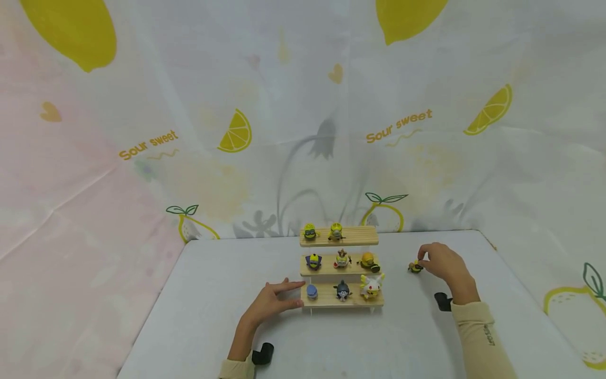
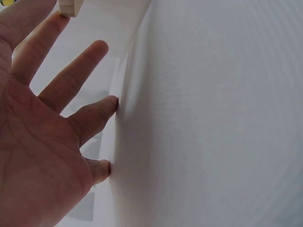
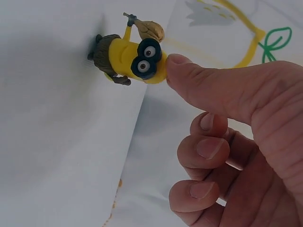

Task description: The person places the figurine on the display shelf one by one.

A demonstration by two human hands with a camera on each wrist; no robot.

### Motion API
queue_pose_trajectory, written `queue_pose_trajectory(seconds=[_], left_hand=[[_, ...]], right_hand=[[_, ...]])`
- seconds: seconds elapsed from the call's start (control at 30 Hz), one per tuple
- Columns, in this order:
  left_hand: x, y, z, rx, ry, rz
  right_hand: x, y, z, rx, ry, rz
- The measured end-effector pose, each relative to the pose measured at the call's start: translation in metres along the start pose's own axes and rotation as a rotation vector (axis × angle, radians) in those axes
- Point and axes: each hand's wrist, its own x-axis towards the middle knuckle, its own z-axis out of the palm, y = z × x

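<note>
My right hand (image 1: 444, 266) pinches a small yellow minion figurine (image 3: 127, 56) by its head, to the right of a three-tier wooden display stand (image 1: 360, 236). The figurine wears dark double goggles and a brown furry skirt, and raises a tan club-like piece in one hand; its feet are right at the white tabletop. At the stand's left side is my left hand (image 1: 271, 302), fingers spread and fairly straight. A fingertip of it touches the end of a wooden board (image 2: 69, 8), while two lower fingertips meet the white table surface.
Several figurines stand on the tiers: two yellow ones on top, a purple-caped figurine (image 1: 313, 261) in the middle row, and a white-haired figurine (image 1: 372, 286) at the bottom right. Behind the white table (image 1: 208, 295) hangs a lemon-print cloth (image 1: 303, 173).
</note>
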Motion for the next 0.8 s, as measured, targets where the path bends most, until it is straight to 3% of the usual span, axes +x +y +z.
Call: queue_pose_trajectory(seconds=[0.37, 0.8], left_hand=[[0.000, 0.002, -0.001, -0.004, 0.000, -0.001], [-0.001, 0.005, -0.002, 0.013, -0.002, 0.000]], right_hand=[[0.002, 0.001, 0.007, 0.002, 0.034, 0.021], [0.000, -0.007, -0.004, -0.006, 0.041, 0.048]])
